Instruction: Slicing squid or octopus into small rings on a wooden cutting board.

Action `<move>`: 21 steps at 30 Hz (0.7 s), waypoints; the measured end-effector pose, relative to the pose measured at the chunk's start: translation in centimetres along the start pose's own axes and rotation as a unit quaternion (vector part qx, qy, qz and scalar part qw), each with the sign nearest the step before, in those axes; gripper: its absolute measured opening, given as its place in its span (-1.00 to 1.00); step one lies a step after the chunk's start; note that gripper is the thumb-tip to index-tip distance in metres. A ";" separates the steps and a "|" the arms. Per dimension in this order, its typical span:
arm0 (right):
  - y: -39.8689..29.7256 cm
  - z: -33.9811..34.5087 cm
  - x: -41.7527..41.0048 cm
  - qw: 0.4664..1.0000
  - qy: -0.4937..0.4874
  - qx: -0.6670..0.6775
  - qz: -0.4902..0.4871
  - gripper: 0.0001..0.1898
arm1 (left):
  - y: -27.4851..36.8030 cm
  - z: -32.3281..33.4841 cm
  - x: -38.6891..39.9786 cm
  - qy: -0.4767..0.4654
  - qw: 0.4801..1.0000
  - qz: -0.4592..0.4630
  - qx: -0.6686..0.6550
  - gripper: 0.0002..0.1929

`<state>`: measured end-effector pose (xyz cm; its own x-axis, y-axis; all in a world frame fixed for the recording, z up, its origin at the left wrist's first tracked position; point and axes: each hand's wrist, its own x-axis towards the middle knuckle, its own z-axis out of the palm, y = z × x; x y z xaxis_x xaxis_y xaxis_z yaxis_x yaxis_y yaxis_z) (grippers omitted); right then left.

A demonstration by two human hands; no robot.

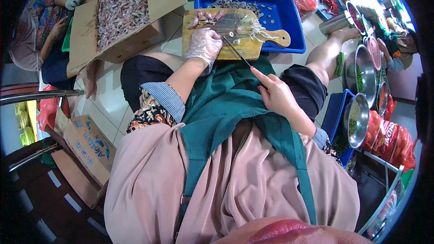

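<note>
A wooden cutting board [234, 52] with a round handle rests partly over the rim of a blue plastic basin [288, 13]. My left hand [202, 44], in a clear plastic glove, lies curled on the board; its fingertips and anything under them are hidden. In my bare right hand [278, 91] is a knife [237, 49], index finger along it, blade tip close to the left hand's fingers. Small pinkish squid [208, 17] lie at the board's far left. A cut ring [231, 34] sits near the blade, and whitish tentacle-like scraps [256, 28] lie towards the handle.
Left of the board stands an open cardboard box [84, 30] full of small squid. Cut pieces [237, 4] lie in the basin. A person's gloved hand [72, 2] is at far left. Steel bowls [357, 120] and a blue crate [334, 115] stand right; another person sits beyond.
</note>
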<state>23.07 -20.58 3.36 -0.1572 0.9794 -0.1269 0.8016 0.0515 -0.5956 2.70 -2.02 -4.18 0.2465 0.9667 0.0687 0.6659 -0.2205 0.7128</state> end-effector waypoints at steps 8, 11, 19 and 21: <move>0.8 0.8 1.5 0.999 0.035 0.012 -0.030 -0.36 | 0.0 -0.2 -0.1 -0.006 0.998 0.054 0.024 -0.86; 0.2 0.3 0.8 1.000 0.030 0.009 -0.005 -0.35 | 0.7 -0.8 -0.2 -0.016 0.999 0.048 0.010 -0.86; 0.2 0.5 0.3 1.000 0.014 0.010 -0.016 -0.32 | 0.6 -0.8 -0.2 -0.039 0.999 0.026 0.015 -0.86; 0.5 0.7 0.8 1.000 0.009 0.007 -0.006 -0.32 | 0.5 -0.8 0.0 -0.045 0.999 0.026 0.011 -0.86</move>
<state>22.93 -19.89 2.44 -0.1558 0.9822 -0.1052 0.7922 0.0606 -0.6072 2.52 -2.01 -3.28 0.3427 0.9386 0.0408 0.6657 -0.2733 0.6943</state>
